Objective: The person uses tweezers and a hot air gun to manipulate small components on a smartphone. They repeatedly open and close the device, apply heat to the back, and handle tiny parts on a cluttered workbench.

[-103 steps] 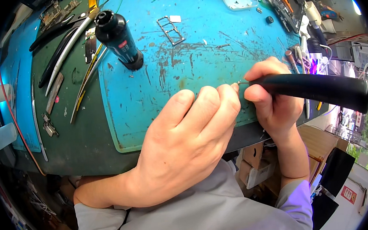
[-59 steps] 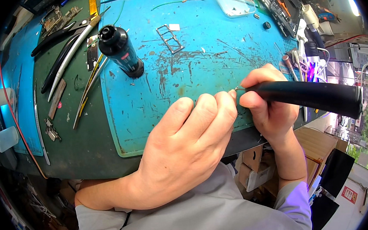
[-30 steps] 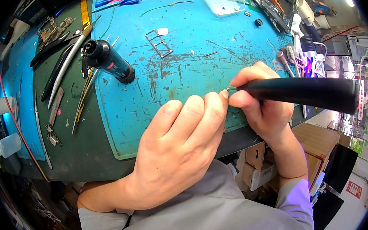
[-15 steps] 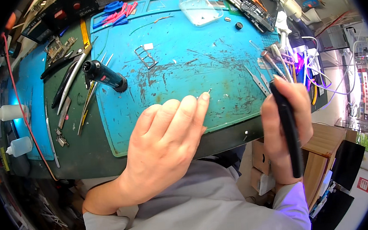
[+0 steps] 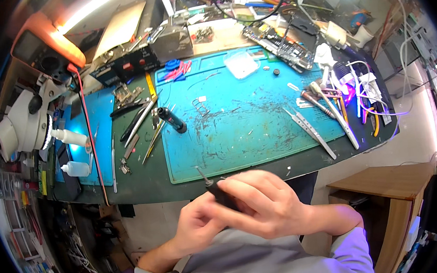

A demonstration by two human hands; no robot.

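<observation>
Close to my body, in front of the bench edge, my two hands meet around a black pen-shaped tool. A thin metal bit sticks out of its front end and points away toward the mat. My right hand has its fingers curled over the tool near the front. From the other side my left hand closes on it, slightly blurred, with part of its fingers behind the right hand. Beyond them lies a blue work mat, bearing a small metal frame and an upright dark bottle-like cylinder.
Tweezers and a brush-like tool lie at the mat's right. Pliers rest on its left. A clear plastic box and a circuit board sit at the back. A microscope and an orange multimeter stand far left.
My hands, apart over the mat and at the right, have come together near my body on the black tool. A tiny metal piece was at my left fingertips. The view has shifted, showing more bench.
</observation>
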